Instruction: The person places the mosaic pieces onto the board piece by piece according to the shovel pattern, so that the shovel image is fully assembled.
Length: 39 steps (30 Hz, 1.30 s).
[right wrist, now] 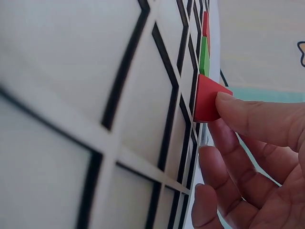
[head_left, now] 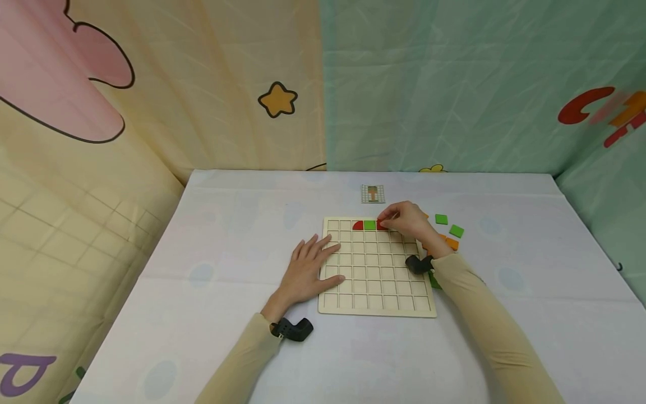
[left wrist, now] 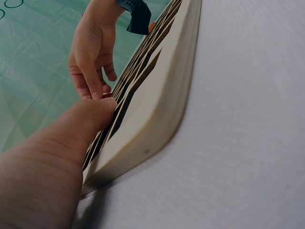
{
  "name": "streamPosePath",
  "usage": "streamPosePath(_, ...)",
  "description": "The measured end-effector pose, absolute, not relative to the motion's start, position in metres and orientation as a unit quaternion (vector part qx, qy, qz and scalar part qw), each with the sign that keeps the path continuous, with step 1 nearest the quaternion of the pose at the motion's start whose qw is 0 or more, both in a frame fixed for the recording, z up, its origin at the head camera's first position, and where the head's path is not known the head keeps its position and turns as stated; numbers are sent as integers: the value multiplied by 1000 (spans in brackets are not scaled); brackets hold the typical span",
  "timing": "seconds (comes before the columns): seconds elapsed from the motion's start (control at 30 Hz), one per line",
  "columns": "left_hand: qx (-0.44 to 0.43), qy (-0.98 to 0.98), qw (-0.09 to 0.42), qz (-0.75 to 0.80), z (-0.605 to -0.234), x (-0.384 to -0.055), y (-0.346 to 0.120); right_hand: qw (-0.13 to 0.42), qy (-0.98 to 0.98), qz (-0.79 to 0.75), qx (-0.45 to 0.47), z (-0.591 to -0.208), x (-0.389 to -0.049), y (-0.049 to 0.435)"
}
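Between thumb and index finger, my right hand [head_left: 406, 217] pinches a red tile [right wrist: 207, 98] at the top row of a pale wooden grid board [head_left: 374, 312]. The tile stands tilted against its cell in the right wrist view. Just left of it, a green square tile [head_left: 370, 225] lies in the same row, and beyond that a red tile with a rounded corner [head_left: 358, 225]. My left hand [head_left: 304, 275] rests with fingers spread on the board's left edge, thumb across the lower cells. The other cells in sight hold no tiles.
Behind the board lies a small pattern card [head_left: 372, 194]. Loose green tiles [head_left: 456, 230] and orange tiles [head_left: 452, 244] are scattered to the right of the board, some hidden beneath my right forearm. Patterned curtains [head_left: 439, 84] hang behind the white-covered table [head_left: 212, 314].
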State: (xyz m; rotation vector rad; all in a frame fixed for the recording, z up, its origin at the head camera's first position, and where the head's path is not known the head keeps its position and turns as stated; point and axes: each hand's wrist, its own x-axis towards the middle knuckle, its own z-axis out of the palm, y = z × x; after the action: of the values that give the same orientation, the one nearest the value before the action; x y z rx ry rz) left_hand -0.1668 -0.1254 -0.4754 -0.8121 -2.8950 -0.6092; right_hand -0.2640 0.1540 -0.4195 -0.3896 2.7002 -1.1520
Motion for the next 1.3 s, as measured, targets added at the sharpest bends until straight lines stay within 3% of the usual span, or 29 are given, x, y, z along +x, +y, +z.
streamPosePath(1.3,-267,-942,44,-197,-476,-167,-126,97,934,-323,-117,-416,-262,148)
